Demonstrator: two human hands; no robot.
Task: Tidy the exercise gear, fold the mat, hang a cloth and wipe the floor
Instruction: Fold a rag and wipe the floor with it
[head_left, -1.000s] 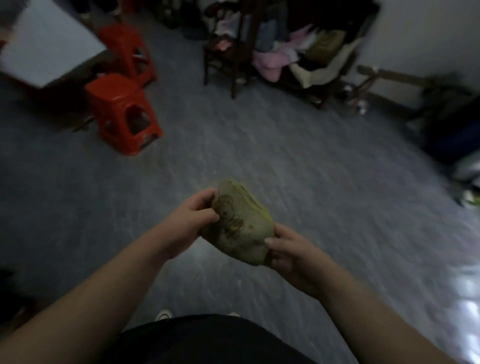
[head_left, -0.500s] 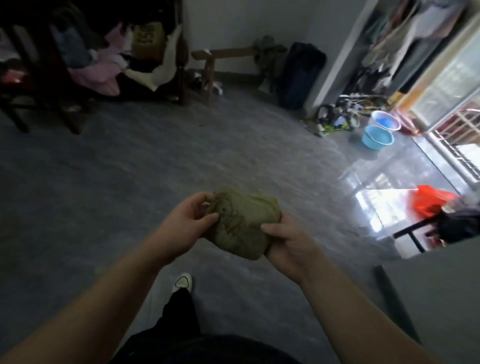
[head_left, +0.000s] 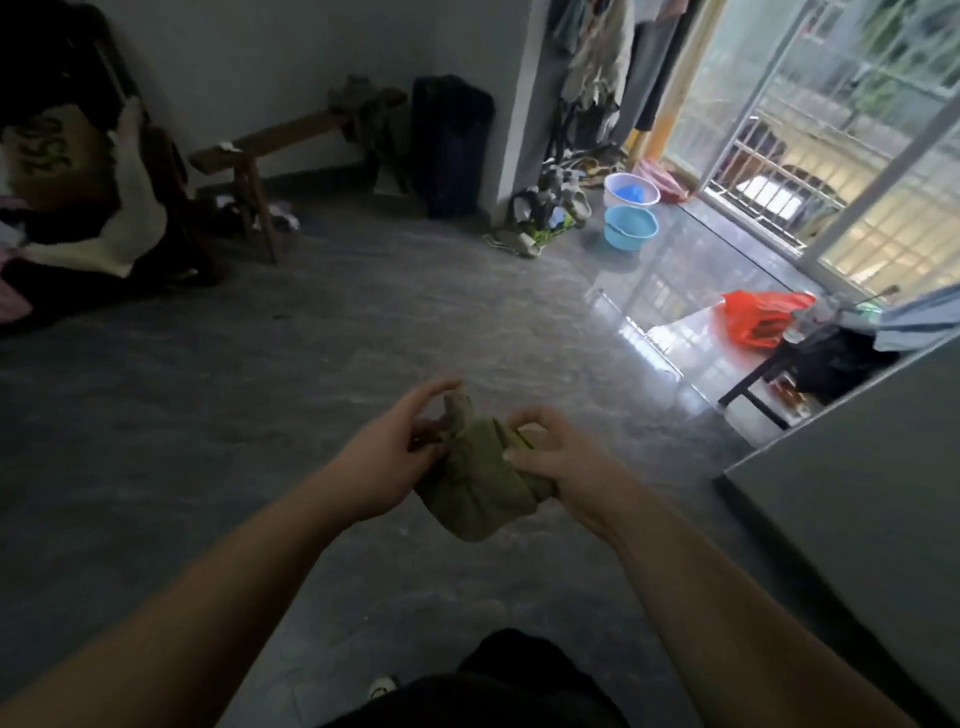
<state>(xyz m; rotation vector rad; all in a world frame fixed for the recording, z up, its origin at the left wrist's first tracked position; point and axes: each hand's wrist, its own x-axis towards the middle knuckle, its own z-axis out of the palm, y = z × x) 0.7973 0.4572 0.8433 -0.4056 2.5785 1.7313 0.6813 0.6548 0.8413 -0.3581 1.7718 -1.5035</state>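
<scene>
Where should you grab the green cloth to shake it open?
Probably by its top edge. The green cloth hangs bunched, with the left hand and right hand already pinching the top. Take one grip at each upper corner, coming from above, so the rest drops open.

Dim, soft room; daylight glares off floor (head_left: 670, 291) by window (head_left: 831, 145).

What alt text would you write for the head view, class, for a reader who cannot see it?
Two bare hands, left hand and right hand, hold a bunched olive-green cloth above a grey floor. Two blue basins sit near a bright balcony door.
</scene>
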